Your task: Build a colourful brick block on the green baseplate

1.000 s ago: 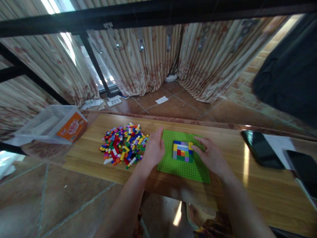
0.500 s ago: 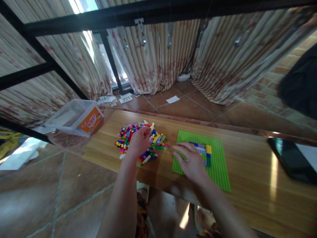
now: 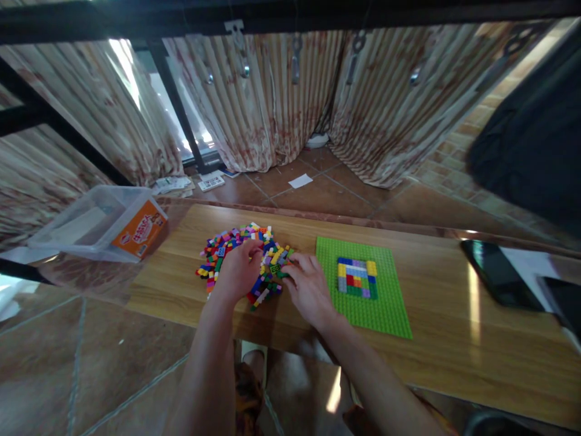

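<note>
A heap of small mixed-colour toy building bricks (image 3: 209,266) lies on the wooden board. Over its middle is my left hand (image 3: 240,269), fingers curled in a pinch; what is between them, if anything, I cannot make out. My right hand (image 3: 309,287) reaches the heap's right edge, thumb and fingers apart, with the tips beside green bricks. To the right of that hand lies a green studded baseplate (image 3: 393,303). On it sits a roughly square patch of joined bricks (image 3: 357,278) in blue, yellow, red, white, green and purple, with a yellow brick at its far right corner.
A clear plastic box (image 3: 97,221) with an orange label stands past the board's left end. On the right lie a black tablet-like device (image 3: 499,275) and white paper (image 3: 529,272). Curtains (image 3: 272,109) and a dark metal bar (image 3: 290,21) are beyond the board.
My right hand has moved left from the baseplate to the heap's edge, uncovering the brick patch. My left hand stays over the heap. The view has shifted a little to the right.
</note>
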### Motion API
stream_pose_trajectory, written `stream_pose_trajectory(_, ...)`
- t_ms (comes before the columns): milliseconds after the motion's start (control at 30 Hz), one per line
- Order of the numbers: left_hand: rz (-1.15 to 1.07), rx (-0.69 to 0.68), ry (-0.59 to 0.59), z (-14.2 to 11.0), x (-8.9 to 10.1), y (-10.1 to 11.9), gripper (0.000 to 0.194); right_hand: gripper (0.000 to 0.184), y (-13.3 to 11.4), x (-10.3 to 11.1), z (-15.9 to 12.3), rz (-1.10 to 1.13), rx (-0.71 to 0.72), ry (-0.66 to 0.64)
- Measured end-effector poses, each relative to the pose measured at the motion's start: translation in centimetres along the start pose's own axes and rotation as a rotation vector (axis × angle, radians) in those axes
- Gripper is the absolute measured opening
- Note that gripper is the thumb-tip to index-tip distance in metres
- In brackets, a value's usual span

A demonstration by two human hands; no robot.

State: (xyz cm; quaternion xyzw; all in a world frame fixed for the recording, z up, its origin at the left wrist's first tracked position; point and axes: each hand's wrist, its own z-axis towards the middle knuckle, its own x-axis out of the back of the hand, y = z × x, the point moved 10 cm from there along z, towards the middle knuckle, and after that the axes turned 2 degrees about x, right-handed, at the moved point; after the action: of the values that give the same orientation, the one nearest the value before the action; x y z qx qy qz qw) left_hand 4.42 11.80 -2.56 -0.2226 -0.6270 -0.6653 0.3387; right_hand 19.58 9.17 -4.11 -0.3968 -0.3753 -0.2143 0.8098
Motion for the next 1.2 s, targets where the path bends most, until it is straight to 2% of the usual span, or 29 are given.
stream_pose_trajectory(133, 0.018, 0.005, -0.013, 0.1, -0.1, -0.4, 0.025, 0.019, 0.2, -0.6, 0.1, -0.012, -0.018, -0.025)
stream_pose_trajectory(300, 0.029, -0.005, -0.022, 0.1, -0.1, 0.2, 0.027, 0.016, 0.0, -0.5, 0.0, -0.007, -0.016, -0.042)
stream_pose_trajectory(433, 0.015, -0.007, 0.0, 0.1, 0.2, 0.8, 0.026, 0.011, -0.1, 0.7, -0.2, 0.058, -0.036, -0.049)
stream_pose_trajectory(533, -0.018, -0.014, 0.001, 0.2, -0.1, 1.4, 0.026, 0.009, 1.2, 2.6, -0.4, 0.202, -0.123, 0.045)
stream_pose_trajectory(667, -0.129, -0.069, -0.016, -0.2, -2.0, 3.2, 0.033, 0.011, 4.9, 4.6, -1.3, 0.528, -0.328, 0.262)
stream_pose_trajectory(800, -0.247, -0.166, -0.068, -1.3, -5.2, 6.3, 0.05, 0.02, 8.4, 4.9, -2.3, 0.833, -0.519, 0.382)
stream_pose_trajectory(867, -0.263, -0.219, -0.112, -2.0, -6.9, 7.9, 0.054, 0.025, 9.6, 4.8, -2.8, 0.928, -0.607, 0.391)
stream_pose_trajectory(967, -0.259, -0.267, -0.149, -2.7, -8.6, 9.5, 0.055, 0.029, 10.3, 5.1, -3.5, 0.957, -0.677, 0.376)
stream_pose_trajectory(1200, -0.174, -0.327, -0.156, -3.1, -10.0, 11.3, 0.033, 0.028, 11.0, 6.7, -4.4, 0.851, -0.642, 0.302)
